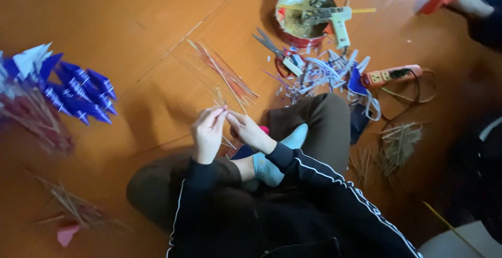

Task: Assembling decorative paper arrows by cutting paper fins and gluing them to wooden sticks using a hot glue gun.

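Observation:
I sit cross-legged on an orange-brown floor. My left hand (pixel 208 131) and my right hand (pixel 247 129) meet in front of my knees, fingertips pinched together on a few thin sticks (pixel 219 101) that poke up between them. More thin sticks (pixel 225 75) lie on the floor just beyond my hands. A bunch of blue and white paper pinwheels on sticks (pixel 68 90) lies at the left.
A round tin (pixel 303 12) with a glue gun (pixel 337 20) across it stands at the top. Scissors (pixel 274 51), paper scraps (pixel 324 75) and an orange power strip (pixel 392 75) lie nearby. Stick bundles (pixel 400 143) lie right; another person's foot (pixel 470 2) is top right.

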